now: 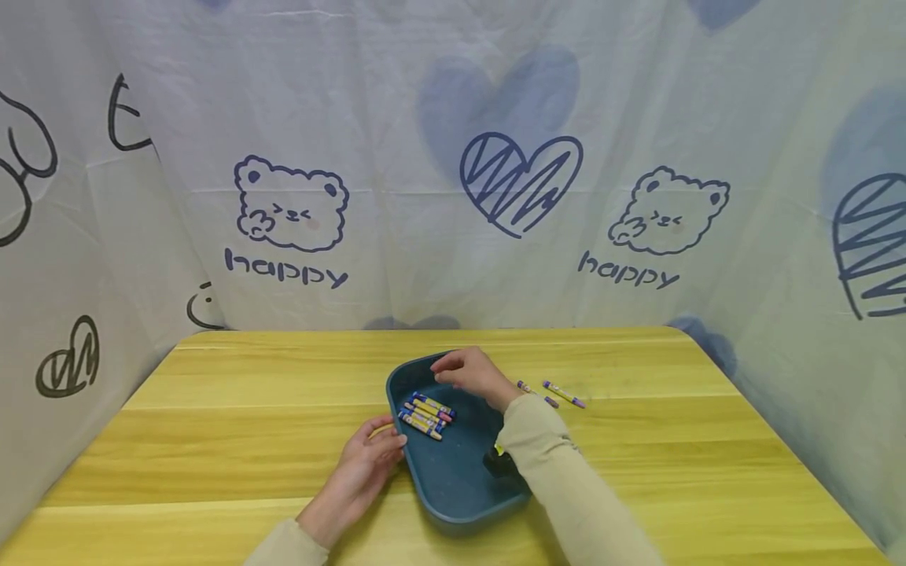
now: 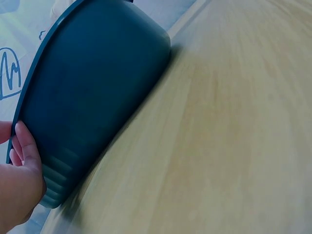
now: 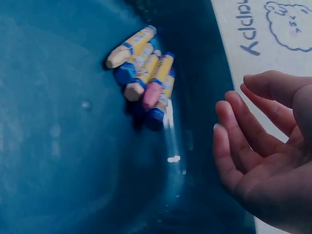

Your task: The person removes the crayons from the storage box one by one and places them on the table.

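Observation:
A dark teal plastic bin (image 1: 460,491) stands on the table, with several crayons (image 1: 428,415) piled against its left inner wall. They have yellow wrappers with blue bands, and the right wrist view shows pink, cream and blue ends on the crayons (image 3: 144,75). At the bin's left side my left hand (image 1: 368,456) pinches the rim, thumb and fingers on either side of the wall in the left wrist view. Over the far end of the bin hovers my right hand (image 1: 476,376), its fingers loosely bent and nothing between them.
Two more crayons lie on the wooden table right of the bin: one crayon (image 1: 564,394) in full sight, the other crayon (image 1: 538,394) close to my right wrist. Behind the table (image 1: 248,417) hangs a white printed cloth (image 1: 403,259). A dark wrist camera (image 1: 498,462) sits under my right forearm.

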{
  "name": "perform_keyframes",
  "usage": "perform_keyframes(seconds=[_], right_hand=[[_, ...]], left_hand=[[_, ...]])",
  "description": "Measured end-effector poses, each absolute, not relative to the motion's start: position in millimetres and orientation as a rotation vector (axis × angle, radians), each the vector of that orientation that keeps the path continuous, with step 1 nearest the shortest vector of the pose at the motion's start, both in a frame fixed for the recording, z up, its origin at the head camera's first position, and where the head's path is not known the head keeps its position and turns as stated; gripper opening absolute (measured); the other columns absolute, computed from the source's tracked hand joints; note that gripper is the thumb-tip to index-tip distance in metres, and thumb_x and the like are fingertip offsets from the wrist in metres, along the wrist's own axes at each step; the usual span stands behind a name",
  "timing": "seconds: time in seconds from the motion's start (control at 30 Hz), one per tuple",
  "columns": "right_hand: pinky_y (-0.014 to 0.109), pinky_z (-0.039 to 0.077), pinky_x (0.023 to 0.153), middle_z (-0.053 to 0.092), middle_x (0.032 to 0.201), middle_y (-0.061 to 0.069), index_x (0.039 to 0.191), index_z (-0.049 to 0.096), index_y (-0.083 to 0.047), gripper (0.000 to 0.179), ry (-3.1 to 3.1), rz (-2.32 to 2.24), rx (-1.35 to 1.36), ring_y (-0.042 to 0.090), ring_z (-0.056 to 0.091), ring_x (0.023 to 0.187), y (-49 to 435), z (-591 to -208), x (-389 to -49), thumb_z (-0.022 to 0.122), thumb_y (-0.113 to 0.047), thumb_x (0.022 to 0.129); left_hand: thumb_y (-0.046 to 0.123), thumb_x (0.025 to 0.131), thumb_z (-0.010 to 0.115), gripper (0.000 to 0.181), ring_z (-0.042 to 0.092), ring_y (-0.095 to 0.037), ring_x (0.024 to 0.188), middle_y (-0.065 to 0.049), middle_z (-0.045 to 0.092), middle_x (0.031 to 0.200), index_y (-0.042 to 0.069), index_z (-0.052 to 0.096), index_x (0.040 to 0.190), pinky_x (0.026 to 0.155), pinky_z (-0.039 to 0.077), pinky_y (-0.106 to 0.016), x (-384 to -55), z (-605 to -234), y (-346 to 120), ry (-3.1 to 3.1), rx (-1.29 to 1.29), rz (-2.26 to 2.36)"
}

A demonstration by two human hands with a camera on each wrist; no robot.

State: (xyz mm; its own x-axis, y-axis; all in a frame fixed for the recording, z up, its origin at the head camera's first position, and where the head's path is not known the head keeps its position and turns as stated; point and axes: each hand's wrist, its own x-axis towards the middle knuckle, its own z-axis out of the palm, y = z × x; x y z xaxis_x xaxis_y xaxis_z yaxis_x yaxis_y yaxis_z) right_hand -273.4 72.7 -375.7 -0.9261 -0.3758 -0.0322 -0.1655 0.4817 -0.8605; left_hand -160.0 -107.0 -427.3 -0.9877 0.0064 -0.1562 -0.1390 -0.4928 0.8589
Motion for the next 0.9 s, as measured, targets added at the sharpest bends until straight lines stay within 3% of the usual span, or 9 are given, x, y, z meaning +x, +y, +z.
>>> perform_keyframes(seconds=[0.53, 0.9], right_hand=[[0.031, 0.054, 0.078, 0.07, 0.102, 0.008, 0.107, 0.071, 0.0, 0.021, 2.492, -1.349, -0.446, 0.017, 0.065, 0.089, 69.2, -398.0, -278.1, 0.069, -0.009, 0.088], [0.033, 0.051, 0.085, 0.07, 0.104, 0.007, 0.108, 0.072, -0.002, 0.024, 2.519, -1.192, -0.54, 0.017, 0.064, 0.093, 68.4, -408.6, -281.8, 0.073, -0.011, 0.086]], left_hand=[[-0.011, 0.086, 0.054, 0.037, 0.055, -0.011, 0.077, -0.007, 0.057, 0.096, -0.002, 0.04, 0.12, 0.073, 0.048, -0.024, -159.2, -425.9, -106.6, 1.544, -0.219, 2.615], [-0.012, 0.086, 0.052, 0.035, 0.055, -0.009, 0.075, -0.004, 0.055, 0.092, -0.003, 0.04, 0.118, 0.073, 0.048, -0.023, -160.3, -426.5, -105.0, 1.53, -0.209, 2.637]])
